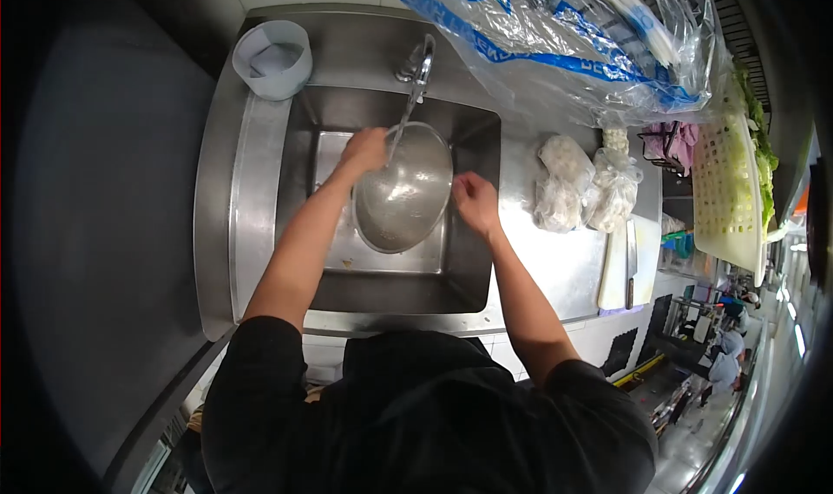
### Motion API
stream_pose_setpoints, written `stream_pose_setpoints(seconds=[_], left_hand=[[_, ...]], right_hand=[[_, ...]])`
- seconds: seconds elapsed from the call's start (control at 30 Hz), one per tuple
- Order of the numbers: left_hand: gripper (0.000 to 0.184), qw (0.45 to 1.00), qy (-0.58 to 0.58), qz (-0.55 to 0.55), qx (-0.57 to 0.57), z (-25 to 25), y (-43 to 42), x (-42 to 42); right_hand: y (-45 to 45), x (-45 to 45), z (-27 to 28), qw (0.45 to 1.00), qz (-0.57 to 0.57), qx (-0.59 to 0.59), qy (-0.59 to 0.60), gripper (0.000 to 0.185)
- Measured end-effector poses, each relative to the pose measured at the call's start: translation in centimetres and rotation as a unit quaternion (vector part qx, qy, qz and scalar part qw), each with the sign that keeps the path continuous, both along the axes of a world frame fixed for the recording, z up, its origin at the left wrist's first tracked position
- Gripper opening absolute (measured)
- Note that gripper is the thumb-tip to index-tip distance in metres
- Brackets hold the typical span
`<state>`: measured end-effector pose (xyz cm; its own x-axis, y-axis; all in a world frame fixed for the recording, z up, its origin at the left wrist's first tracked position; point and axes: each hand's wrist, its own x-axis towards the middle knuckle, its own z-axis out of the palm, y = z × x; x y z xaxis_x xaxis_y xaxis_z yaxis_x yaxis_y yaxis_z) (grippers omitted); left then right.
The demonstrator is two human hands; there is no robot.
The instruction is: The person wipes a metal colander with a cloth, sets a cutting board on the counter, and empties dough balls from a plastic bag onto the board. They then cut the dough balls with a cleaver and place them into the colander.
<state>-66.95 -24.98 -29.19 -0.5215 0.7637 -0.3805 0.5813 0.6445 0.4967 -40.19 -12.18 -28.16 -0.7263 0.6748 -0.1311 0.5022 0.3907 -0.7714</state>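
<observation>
A round metal bowl [402,195] is held tilted inside the sink [473,290], under the tap [423,67]. Water runs from the spout down toward the bowl's upper rim. My left hand [364,151] is closed on the rim at the upper left, beside the stream. On the opposite side, my right hand [475,201] has its fingers curled at the right rim. Whether the bowl's wall has fine holes is hard to make out. Small bits of food lie on the sink floor below it.
A white round tub [273,60] stands at the sink's back left corner. On the right counter are bags of pale food [568,182], a knife [631,264] on a cutting board [613,268], a large plastic bag [573,43] and a basket of leafy greens [724,182].
</observation>
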Motion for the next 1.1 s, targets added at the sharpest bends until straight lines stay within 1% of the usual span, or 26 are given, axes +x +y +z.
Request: stream_pose_setpoints(seconds=[0.07,0.17,0.2,0.27,0.3,0.37,0.4,0.43,0.47,0.5,0.53,0.57,0.6,0.63,0.67,0.7,0.73,0.77,0.8,0.83,0.87,0.9,0.97,1.03,1.07,1.1], left_hand=[[0.037,0.997,0.033,-0.014,-0.062,1.6,1.0,0.3],[0.041,0.998,-0.002,0.059,0.005,1.0,-1.0,-0.4],[0.041,0.998,0.001,0.064,0.003,1.3,-2.3,-0.5],[0.048,0.98,-0.07,0.178,0.052,1.8,-5.8,-0.4],[0.05,0.965,-0.11,0.212,0.112,1.0,-7.7,-0.6],[0.054,0.913,-0.202,0.301,0.189,1.0,-10.9,0.3],[0.055,0.876,-0.254,0.354,0.205,1.7,-12.3,1.3],[0.052,0.861,-0.242,0.404,0.193,1.2,-13.3,2.2],[0.05,0.843,-0.228,0.452,0.182,0.1,-14.1,3.1],[0.05,0.843,-0.227,0.451,0.185,-2.1,-14.7,4.2],[0.052,0.871,-0.186,0.405,0.205,-5.0,-15.6,5.8],[0.054,0.896,-0.142,0.354,0.227,-6.3,-16.3,6.8],[0.054,0.897,-0.14,0.349,0.231,-5.8,-16.5,7.4],[0.053,0.872,-0.206,0.381,0.228,-4.6,-16.1,7.6],[0.052,0.842,-0.272,0.409,0.224,-3.4,-15.4,7.6],[0.045,0.786,-0.343,0.453,0.243,-2.2,-14.8,7.6],[0.045,0.79,-0.343,0.444,0.246,-1.2,-14.3,7.6],[0.044,0.758,-0.376,0.469,0.253,-0.2,-13.7,7.6],[0.043,0.725,-0.406,0.492,0.259,0.5,-13.2,7.5],[0.048,0.719,-0.397,0.499,0.278,-2.5,-13.9,6.8],[0.048,0.724,-0.397,0.491,0.278,-5.6,-15.4,5.8],[0.048,0.703,-0.436,0.504,0.247,-8.4,-17.1,4.7],[0.046,0.675,-0.502,0.513,0.17,-11.2,-18.1,3.5],[0.043,0.645,-0.553,0.515,0.113,-15.3,-19.0,3.6],[0.041,0.623,-0.581,0.513,0.104,-17.7,-18.5,4.0],[0.041,0.614,-0.594,0.504,0.124,-17.0,-17.8,4.8]], right_hand=[[0.2,-6.5,-0.1,0.979,-0.026,-0.193,0.059,0.023],[-0.6,-14.7,0.5,0.856,-0.079,-0.477,0.183,0.031],[-1.2,-16.0,-0.2,0.855,-0.074,-0.48,0.183,0.031],[-2.5,-18.5,-1.4,0.793,-0.045,-0.544,0.268,0.03],[-4.1,-18.1,-1.0,0.806,-0.031,-0.543,0.235,0.028],[-5.9,-15.2,-6.8,0.9,0.128,-0.399,0.123,0.038],[-7.5,-12.5,-7.8,0.933,0.276,-0.221,0.067,0.044],[-8.6,-9.6,-8.2,0.913,0.406,-0.03,0.006,0.052],[-8.7,-8.2,-3.1,0.829,0.525,0.024,-0.191,0.06],[-6.7,-7.5,-4.0,0.796,0.57,0.122,-0.163,0.059],[-5.6,-6.8,-5.9,0.753,0.608,0.212,-0.135,0.059],[-4.8,-7.3,-7.9,0.755,0.606,0.213,-0.134,0.059],[-3.5,-8.4,-9.8,0.778,0.522,0.307,-0.166,0.059],[-2.3,-9.4,-10.2,0.788,0.427,0.398,-0.195,0.06],[-2.4,-10.6,-8.8,0.789,0.418,0.406,-0.194,0.06],[-4.2,-12.0,-6.2,0.85,0.398,0.262,-0.226,0.06],[-6.4,-13.2,-4.9,0.89,0.366,0.11,-0.249,0.061],[-9.9,-12.8,-8.6,0.933,0.343,0.088,-0.059,0.054],[-12.1,-12.3,-12.5,0.939,0.31,0.065,0.136,0.049],[-11.0,-12.3,-10.3,0.94,0.303,0.07,0.139,0.049],[-8.8,-11.7,-6.6,0.873,0.484,0.002,-0.06,0.043],[-6.2,-11.0,-3.9,0.736,0.623,-0.07,-0.255,0.039],[0.3,-9.7,-2.2,0.77,0.584,0.114,-0.231,0.034],[5.4,-14.9,-6.8,0.929,0.277,0.003,-0.244,0.048],[7.4,-17.6,-11.1,0.988,0.146,0.024,-0.036,0.053],[7.4,-19.5,-6.0,0.965,-0.016,-0.26,0.023,0.056]])
